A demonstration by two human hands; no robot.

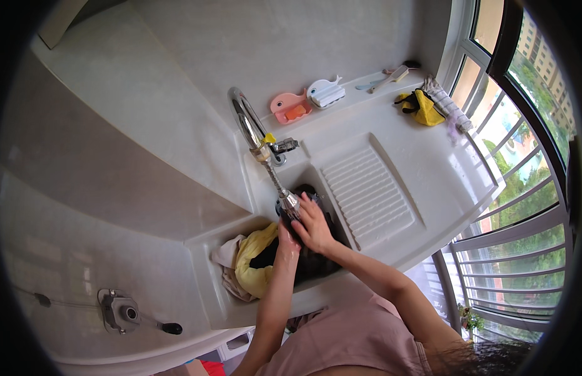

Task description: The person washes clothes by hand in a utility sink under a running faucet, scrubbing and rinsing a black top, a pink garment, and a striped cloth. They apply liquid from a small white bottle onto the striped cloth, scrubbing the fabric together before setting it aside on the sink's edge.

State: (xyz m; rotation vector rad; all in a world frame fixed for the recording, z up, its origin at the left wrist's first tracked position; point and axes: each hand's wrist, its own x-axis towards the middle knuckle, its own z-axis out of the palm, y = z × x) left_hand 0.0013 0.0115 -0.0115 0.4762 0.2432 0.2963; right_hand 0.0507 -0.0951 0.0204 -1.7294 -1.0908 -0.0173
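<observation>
Both my hands are in the laundry sink (314,169), under the spray head (289,200) of a chrome faucet (246,122). My left hand (287,235) grips dark wet cloth (291,224), its fingers partly hidden. My right hand (315,225) lies over the same cloth with fingers spread, beside the spray head; whether it holds any of it cannot be seen. More dark cloth (319,265) fills the basin below. Yellow cloth (247,256) and pale beige cloth (229,254) lie at the sink's left end.
A ribbed washboard (370,197) adjoins the basin on the right. Whale-shaped soap dishes, pink (279,102) and white (321,89), stand behind it. Brushes (389,79), a yellow-black cloth (425,110) and a striped cloth (443,101) rest near the window. A crank handle (171,328) projects at lower left.
</observation>
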